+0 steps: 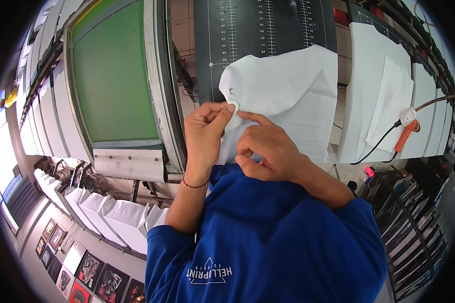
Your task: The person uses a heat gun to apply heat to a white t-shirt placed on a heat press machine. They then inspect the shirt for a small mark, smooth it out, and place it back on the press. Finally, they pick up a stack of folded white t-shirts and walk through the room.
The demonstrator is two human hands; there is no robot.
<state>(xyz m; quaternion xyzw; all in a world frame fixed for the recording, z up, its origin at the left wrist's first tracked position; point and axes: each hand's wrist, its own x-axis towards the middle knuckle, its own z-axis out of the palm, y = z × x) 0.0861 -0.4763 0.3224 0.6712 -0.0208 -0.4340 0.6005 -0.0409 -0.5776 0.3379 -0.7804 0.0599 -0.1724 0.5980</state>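
A piece of white fabric [293, 86] lies over the near part of a dark board [283, 25] with white ruled scales, its near side hanging close to my body. My left hand [206, 129] pinches a small fold at the fabric's left edge between thumb and fingers. Just above that fold is a small dark mark [231, 92] on the cloth. My right hand [269, 149] is beside it, index finger stretched toward the pinched fold and its other fingers curled in. Whether the right fingertip touches the cloth I cannot tell.
To the left stands a framed green printing screen [111, 76]. On the right, a white-covered board [359, 96] bears folded white cloth [392, 101], an orange-handled tool [407, 135] and its cable. White-covered boards [119, 217] line the lower left; a rack [409, 227] stands lower right.
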